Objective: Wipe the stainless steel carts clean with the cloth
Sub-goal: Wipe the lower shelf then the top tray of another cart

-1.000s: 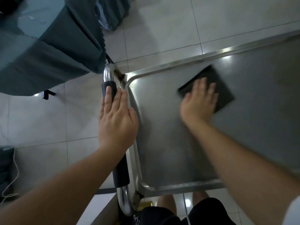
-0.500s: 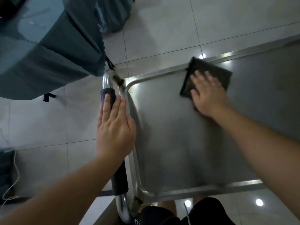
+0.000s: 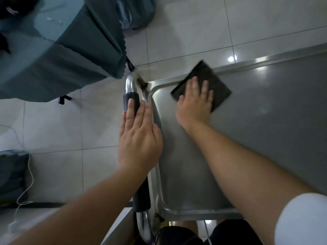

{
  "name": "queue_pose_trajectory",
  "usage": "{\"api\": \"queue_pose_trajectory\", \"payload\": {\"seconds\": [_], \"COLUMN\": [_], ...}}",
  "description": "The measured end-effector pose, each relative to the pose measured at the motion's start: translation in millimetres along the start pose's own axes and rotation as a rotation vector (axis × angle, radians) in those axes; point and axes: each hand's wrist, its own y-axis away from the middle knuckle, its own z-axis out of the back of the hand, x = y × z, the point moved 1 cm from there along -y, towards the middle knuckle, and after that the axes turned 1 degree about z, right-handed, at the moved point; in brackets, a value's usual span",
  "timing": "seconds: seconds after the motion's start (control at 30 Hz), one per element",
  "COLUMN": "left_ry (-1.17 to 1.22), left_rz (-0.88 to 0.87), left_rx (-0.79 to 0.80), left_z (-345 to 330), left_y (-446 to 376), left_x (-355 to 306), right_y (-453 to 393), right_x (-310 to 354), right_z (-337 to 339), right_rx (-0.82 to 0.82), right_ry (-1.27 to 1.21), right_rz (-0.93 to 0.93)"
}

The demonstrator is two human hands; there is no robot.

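A stainless steel cart (image 3: 265, 131) fills the right side of the view, its flat top tray rimmed by a raised edge. A dark square cloth (image 3: 216, 85) lies flat near the tray's far left corner. My right hand (image 3: 194, 105) presses down on the cloth with fingers spread. My left hand (image 3: 139, 137) rests flat, fingers together, on the cart's black-padded chrome handle (image 3: 131, 101) at the tray's left side.
A table draped in teal cloth (image 3: 58, 55) stands at the upper left, close to the handle's far end. Pale floor tiles (image 3: 56, 124) surround the cart. A white cable (image 3: 26, 188) trails at the lower left. My knees show below the tray's near edge.
My right hand has slid the cloth left along the far rim toward the tray's corner. My left hand stays on the handle.
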Motion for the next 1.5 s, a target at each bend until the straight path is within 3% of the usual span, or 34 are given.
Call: {"api": "queue_pose_trajectory", "payload": {"seconds": [0.1,0.3,0.37,0.5,0.6,0.7,0.9,1.1,1.23,1.4,1.5], "left_ry": [-0.005,0.003,0.015,0.039,0.029,0.025,0.013,0.058,0.056,0.015,0.047], "left_rz": [-0.021,0.006,0.005,0.013,0.011,0.006,-0.002,0.007,0.003,-0.029,-0.064], "left_rx": [-0.007,0.003,0.012,0.026,0.022,0.01,-0.055,-0.079,-0.067,-0.055,-0.078], "left_z": [0.1,-0.3,0.4,2.9,3.7,3.4,-4.8,-8.8,-4.4,2.0,2.0], "left_y": [1.6,0.9,-0.1,-0.8,-1.1,-2.0,-4.0,-6.1,-3.4,-4.6,-4.8], "left_x": [1.0,0.2,0.0,-2.0,-3.2,-3.7,3.1,12.7,9.5,3.5,2.1], "right_y": [20.0,-8.9,-33.7,-73.4,-75.4,-42.3,118.3,225.7,235.6,218.1,206.6], "right_x": [49.5,16.4,-16.0,-104.7,-120.8,-83.6,-16.9,-102.5,-199.1,-330.2,-368.1], "right_z": [-27.3,-19.0,-2.5,39.4,48.6,30.8,-39.2,-48.8,-15.4,54.7,84.7], "right_rx": [0.149,0.247,0.191,-0.086,-0.068,-0.011,0.264,0.303,0.266,0.176,0.22], "right_ry": [0.113,0.222,0.237,0.127,0.099,0.089,0.146,0.24,0.247,0.283,0.362], "right_rz": [0.473,0.82,0.73,0.091,-0.116,-0.013,0.672,0.846,0.735,0.357,0.129]}}
